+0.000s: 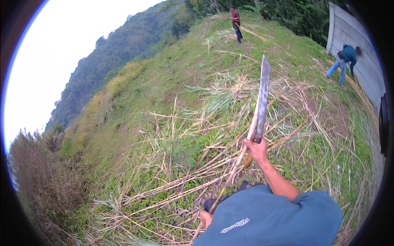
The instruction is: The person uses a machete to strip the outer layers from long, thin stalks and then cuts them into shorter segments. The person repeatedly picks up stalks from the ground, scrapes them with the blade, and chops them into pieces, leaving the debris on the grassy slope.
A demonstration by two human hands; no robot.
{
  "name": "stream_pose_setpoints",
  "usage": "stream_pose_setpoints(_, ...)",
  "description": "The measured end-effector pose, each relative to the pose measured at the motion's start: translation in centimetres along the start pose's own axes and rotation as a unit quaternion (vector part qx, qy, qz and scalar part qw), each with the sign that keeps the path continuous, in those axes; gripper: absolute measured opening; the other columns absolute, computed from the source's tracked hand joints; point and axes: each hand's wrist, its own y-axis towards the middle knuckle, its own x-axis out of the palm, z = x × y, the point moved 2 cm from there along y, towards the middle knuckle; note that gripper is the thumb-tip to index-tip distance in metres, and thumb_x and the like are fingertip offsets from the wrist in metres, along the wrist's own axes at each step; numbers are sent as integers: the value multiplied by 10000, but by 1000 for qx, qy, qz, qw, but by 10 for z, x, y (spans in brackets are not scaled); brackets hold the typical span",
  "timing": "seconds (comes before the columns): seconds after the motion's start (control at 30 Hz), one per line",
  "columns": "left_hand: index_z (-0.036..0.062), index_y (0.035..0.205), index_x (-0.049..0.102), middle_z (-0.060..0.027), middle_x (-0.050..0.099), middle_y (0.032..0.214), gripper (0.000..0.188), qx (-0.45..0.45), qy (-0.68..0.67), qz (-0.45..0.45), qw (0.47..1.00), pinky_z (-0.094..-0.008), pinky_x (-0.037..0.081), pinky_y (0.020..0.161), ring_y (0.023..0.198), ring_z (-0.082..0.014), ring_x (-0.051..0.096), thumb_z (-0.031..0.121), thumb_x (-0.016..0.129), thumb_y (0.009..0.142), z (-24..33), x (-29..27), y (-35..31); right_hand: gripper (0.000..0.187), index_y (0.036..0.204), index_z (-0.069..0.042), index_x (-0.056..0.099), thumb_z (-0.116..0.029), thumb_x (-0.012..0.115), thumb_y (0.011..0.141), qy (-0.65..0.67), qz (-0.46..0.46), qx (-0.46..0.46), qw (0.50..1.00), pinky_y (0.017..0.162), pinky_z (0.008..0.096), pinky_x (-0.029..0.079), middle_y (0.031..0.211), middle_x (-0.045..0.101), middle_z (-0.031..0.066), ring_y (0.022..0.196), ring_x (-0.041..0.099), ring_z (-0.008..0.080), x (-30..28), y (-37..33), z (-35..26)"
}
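Where the dark teal shirt fills 5 o'clock, taking the view's middle as the dial's centre, the wearer is bent over sloping ground. At 6 o'clock the left hand, partly hidden by the shirt, appears closed around the lower part of a long pale stalk. This stalk runs up toward 2 o'clock, beside the blade. At 4 o'clock the right hand is clenched on the handle of a machete, blade upward; whether its fingers also touch the stalk cannot be told.

Loose stalks lie at 7 o'clock, roughly parallel but unbundled. Beyond, at 2 o'clock, is a heap of leafy cuttings.

Progress, as judged: much material is already down, and some of the nearer stalks look bare of leaf. The stalk in hand appears unfinished; the leafy heap and the loose lengths remain ungathered.

Farther out at 2 o'clock, a stooping co-worker is beside long stalks along a grey wall. At 1 o'clock, a standing co-worker is by more stalks; whether they are held is unclear. A wooded hillside closes the view at 10 o'clock.
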Motion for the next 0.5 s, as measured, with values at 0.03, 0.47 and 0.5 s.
stream_pose_setpoints(0.03,24,1012,545,-157,514,991,369,-25,-12,29,999,-453,386,869,963,-296,486,327,639,824,3,-4,-4,333,959,-37,521,-146,799,811,23,-8,0,1000,530,249,480,738,592,22,607,566,103,7,-5,0)
stream_pose_setpoints(0.47,6,1154,581,-145,638,960,371,628,-141,-92,760,-377,498,736,826,-285,629,129,713,830,239,-105,-217,417,1033,-15,555,-266,804,811,60,-72,27,995,570,236,472,753,583,5,630,545,90,49,-39,-9)
stream_pose_setpoints(0.5,7,1141,587,-135,645,903,344,596,-133,-161,776,-362,516,659,735,-277,641,122,708,840,246,-91,-218,420,1041,-13,554,-263,802,813,72,-63,38,995,568,233,471,754,582,5,629,544,90,47,-41,-10)
